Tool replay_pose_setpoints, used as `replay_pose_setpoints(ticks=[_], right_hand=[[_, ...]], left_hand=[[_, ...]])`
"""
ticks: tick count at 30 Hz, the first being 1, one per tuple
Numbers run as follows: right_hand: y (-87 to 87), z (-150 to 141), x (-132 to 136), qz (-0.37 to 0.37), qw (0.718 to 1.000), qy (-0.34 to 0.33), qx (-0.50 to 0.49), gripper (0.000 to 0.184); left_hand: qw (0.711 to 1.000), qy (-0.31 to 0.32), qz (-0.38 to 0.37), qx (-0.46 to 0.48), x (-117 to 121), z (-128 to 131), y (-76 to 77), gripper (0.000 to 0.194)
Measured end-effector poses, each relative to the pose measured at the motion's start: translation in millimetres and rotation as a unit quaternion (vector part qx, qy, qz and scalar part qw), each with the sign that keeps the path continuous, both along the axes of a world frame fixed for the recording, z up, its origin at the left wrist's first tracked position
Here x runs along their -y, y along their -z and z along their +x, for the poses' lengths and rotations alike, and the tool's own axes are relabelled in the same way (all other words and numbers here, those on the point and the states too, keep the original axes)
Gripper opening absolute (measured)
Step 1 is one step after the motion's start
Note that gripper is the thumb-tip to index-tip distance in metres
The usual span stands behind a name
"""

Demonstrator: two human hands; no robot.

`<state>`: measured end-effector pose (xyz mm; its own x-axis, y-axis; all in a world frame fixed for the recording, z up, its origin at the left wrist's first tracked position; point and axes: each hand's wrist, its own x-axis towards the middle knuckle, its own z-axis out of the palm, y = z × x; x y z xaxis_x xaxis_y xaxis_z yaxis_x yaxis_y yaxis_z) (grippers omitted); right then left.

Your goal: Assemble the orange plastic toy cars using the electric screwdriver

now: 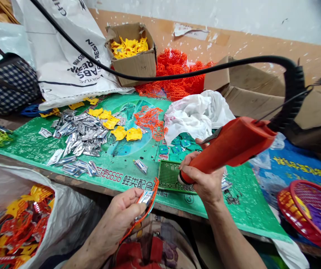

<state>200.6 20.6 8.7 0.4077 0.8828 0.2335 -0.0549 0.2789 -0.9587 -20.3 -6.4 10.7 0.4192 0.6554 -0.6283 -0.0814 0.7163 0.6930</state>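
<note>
My left hand (119, 213) is closed in a pinch on a small silver part (145, 197) with a thin orange plastic frame (155, 190) along it, near the table's front edge. Wrapped in my right hand (206, 183) is a red-orange power screwdriver (230, 144), tilted with its nose down at the right end of a green perforated tray (168, 175). Small metal screws (188, 187) lie at that end of the tray; the tool's tip is hidden behind my fingers. One loose silver part (140, 166) rests on the green mat between the tray and a silver pile.
Silver parts (83, 132), yellow pieces (111, 122) and orange frames (149, 120) lie on the mat. A cardboard box (135, 67) stands behind. The tool's black cable (177, 77) arches across. A white sack (65, 201) of pieces is at left, a red basket (285, 209) at right.
</note>
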Motion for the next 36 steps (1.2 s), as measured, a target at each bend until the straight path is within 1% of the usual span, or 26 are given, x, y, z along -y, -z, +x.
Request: replay_pose_setpoints(ticks=[3, 7, 10, 15, 18, 21, 23, 26, 28, 31, 33, 36], right_hand=[[0.5, -0.3, 0.8, 0.001, 1.0, 0.007, 0.003, 0.012], [-1.1, -1.1, 1.3, -0.008, 1.0, 0.007, 0.009, 0.012], [-2.9, -2.3, 1.8, -0.018, 1.0, 0.011, 0.019, 0.014], [-4.3, -5.8, 3.2, -0.013, 0.999, 0.018, 0.024, 0.014], [-4.2, -6.4, 2.9, -0.014, 1.0, 0.011, 0.007, 0.013], [-6.3, -4.5, 2.1, -0.007, 1.0, 0.019, -0.005, 0.012], [-11.5, -3.3, 1.9, -0.001, 1.0, 0.024, -0.016, 0.013], [-26.7, -4.7, 2.7, 0.009, 0.998, 0.021, -0.054, 0.017], [-39.6, -8.9, 3.9, 0.023, 0.996, 0.011, -0.083, 0.03], [-57.1, -19.8, 6.5, 0.05, 0.992, -0.031, -0.113, 0.054], [-64.9, -29.0, 8.6, 0.06, 0.988, -0.063, -0.127, 0.06], [-70.4, -43.0, 11.2, 0.066, 0.984, -0.089, -0.138, 0.066]], left_hand=[[1.0, -0.005, 0.02, 0.007, 0.5, 0.2, 1.2, 0.016], [1.0, -0.006, 0.018, -0.002, 0.1, 2.0, -0.7, 0.015], [0.999, -0.011, 0.026, -0.021, -0.4, 3.2, -4.0, 0.016], [0.998, -0.028, 0.041, -0.045, -0.4, 3.4, -6.3, 0.019], [0.996, -0.037, 0.059, -0.054, -1.1, 2.8, -3.1, 0.017], [0.995, -0.029, 0.075, -0.053, -3.0, 1.9, 4.3, 0.021], [0.995, -0.021, 0.082, -0.053, -4.5, 1.8, 9.5, 0.026], [0.994, -0.022, 0.094, -0.042, -6.2, 2.9, 13.5, 0.026], [0.994, -0.024, 0.102, -0.029, -6.6, 4.6, 13.2, 0.024], [0.994, -0.036, 0.104, -0.014, -6.5, 8.0, 11.4, 0.023], [0.994, -0.044, 0.102, -0.009, -6.3, 10.1, 10.9, 0.024], [0.993, -0.059, 0.103, 0.001, -6.4, 12.4, 12.0, 0.023]])
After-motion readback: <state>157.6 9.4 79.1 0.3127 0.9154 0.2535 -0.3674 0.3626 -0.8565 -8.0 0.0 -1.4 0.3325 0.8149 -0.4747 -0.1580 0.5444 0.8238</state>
